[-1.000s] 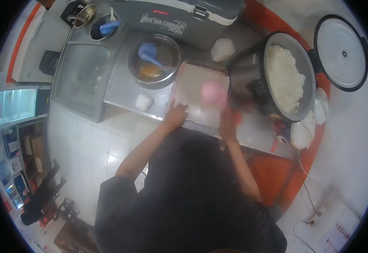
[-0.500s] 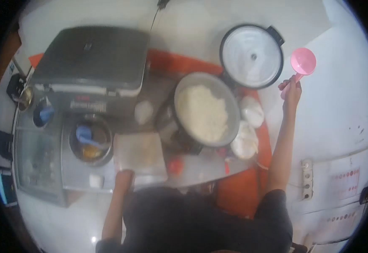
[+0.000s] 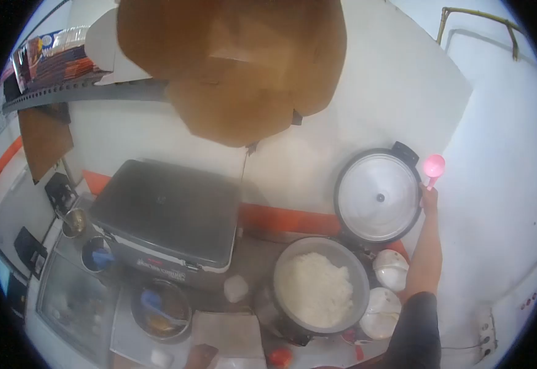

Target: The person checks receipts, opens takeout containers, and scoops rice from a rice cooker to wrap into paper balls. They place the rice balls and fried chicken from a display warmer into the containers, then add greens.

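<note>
My right hand (image 3: 429, 198) grips the handle of a pink plastic scoop (image 3: 434, 165), held up beside the round rice cooker lid (image 3: 379, 195). The scoop's bowl points upward. Below the raised lid stands the open rice cooker (image 3: 280, 261) with a mound of white rice (image 3: 315, 289) inside. Low in the view, my left hand (image 3: 201, 355) is closed at the lower left corner of a brownish paper sheet (image 3: 228, 332); its fingers are only partly visible.
A metal bowl (image 3: 185, 301) with a blue-handled utensil sits left of the paper, near a large grey cooler box (image 3: 167, 215). Two white lidded containers (image 3: 381, 312) stand right of the cooker. A brown cardboard piece (image 3: 237, 67) hangs overhead, next to a shelf (image 3: 96, 92).
The view has tilted upward, bringing the cardboard and shelf into sight. My right hand with the scoop has come closer to the lid. My left hand stays at the paper's corner.
</note>
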A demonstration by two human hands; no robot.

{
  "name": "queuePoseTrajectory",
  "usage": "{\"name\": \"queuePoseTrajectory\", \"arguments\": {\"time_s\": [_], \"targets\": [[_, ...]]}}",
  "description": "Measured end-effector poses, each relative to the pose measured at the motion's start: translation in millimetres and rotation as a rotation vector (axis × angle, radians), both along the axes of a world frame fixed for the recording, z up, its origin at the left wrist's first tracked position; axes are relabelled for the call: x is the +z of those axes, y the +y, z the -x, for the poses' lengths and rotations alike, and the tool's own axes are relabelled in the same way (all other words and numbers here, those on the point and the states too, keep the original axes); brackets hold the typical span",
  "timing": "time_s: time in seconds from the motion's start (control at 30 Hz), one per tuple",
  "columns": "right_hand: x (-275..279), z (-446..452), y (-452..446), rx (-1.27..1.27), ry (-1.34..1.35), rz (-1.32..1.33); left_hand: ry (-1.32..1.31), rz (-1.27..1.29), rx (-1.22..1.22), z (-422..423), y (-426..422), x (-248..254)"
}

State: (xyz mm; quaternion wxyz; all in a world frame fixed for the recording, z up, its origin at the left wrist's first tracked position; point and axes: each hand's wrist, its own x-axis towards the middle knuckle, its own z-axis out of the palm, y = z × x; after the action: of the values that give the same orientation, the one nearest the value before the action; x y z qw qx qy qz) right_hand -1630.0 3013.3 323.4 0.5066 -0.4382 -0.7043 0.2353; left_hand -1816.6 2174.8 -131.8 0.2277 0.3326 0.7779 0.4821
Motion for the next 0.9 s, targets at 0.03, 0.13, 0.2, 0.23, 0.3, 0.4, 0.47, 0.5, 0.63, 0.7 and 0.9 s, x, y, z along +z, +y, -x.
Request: {"name": "queuePoseTrajectory", "arguments": {"time_s": [0.03, 0.13, 0.2, 0.23, 0.3, 0.4, 0.47, 0.5, 0.63, 0.7, 0.9], "targets": [[-2, 5, 3, 0.007, 0.009, 0.009, 0.009, 0.009, 0.007, 7, 2, -2], [-7, 8, -5, -0.036, -0.015, -0.010, 0.200, 0.137, -0.011, 9, 3, -37], [6, 3, -38, 0.016, -0.023, -0.164, 0.154, 0.041, 0.000, 12, 13, -15], [7, -15, -22, -0.009, -0.124, -0.098, 0.207, 0.054, -0.006, 16, 17, -6], [13, -19, -77, -0.013, -0.126, -0.193, 0.134, 0.154, 0.071, 20, 21, -10], [28, -44, -177, 0.086, -0.142, -0.187, 0.172, 0.062, 0.022, 23, 22, -12], [0, -66, -236, 0.110, -0.167, -0.174, 0.087, 0.099, 0.049, 21, 23, -16], [-18, -78, -259, 0.133, -0.129, -0.175, 0.141, 0.074, 0.057, 20, 23, -27], [-96, -89, -381, 0.172, -0.446, -0.269, 0.047, 0.081, 0.032, 17, 25, -6], [-140, -104, -407, 0.271, -0.325, -0.140, 0.096, 0.037, 0.043, 18, 21, -27], [-191, -89, -463, 0.587, -0.711, -0.352, 0.037, 0.109, 0.052, 15, 16, -30]]}}
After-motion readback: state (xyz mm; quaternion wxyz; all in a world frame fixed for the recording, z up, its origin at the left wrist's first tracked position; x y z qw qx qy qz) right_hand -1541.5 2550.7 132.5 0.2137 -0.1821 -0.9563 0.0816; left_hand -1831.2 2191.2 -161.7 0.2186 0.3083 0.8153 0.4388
